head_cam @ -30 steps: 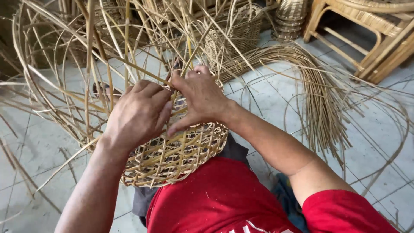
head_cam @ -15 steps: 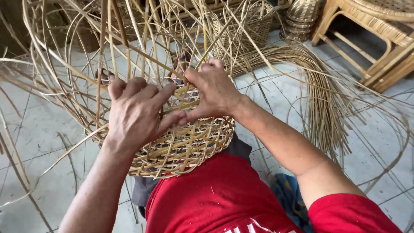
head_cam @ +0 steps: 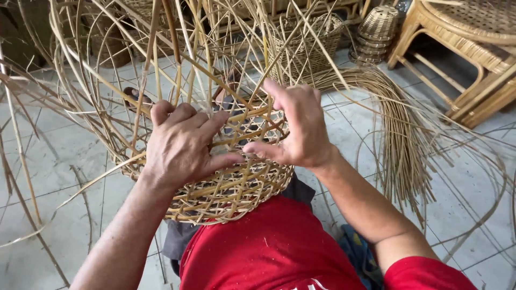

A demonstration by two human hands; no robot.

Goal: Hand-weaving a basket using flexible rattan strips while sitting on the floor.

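Note:
A partly woven rattan basket (head_cam: 236,188) with an open lattice rests against my lap, its loose strands (head_cam: 177,59) fanning up and outward. My left hand (head_cam: 180,145) lies on the weave, fingers curled over the strands and thumb pressing a strand near the middle. My right hand (head_cam: 298,126) sits just to the right, thumb and fingers pinching at the lattice, thumb tip almost meeting the left thumb. I wear a red shirt (head_cam: 279,252).
A bundle of long rattan strips (head_cam: 398,134) curves over the tiled floor (head_cam: 54,188) at right. Finished baskets (head_cam: 376,29) and a rattan chair (head_cam: 473,48) stand at the back right. Stray strands lie on the floor at left.
The basket has shifted slightly toward me and turned. My right hand has lifted off the left hand and spread its fingers; my left hand has slid lower on the weave.

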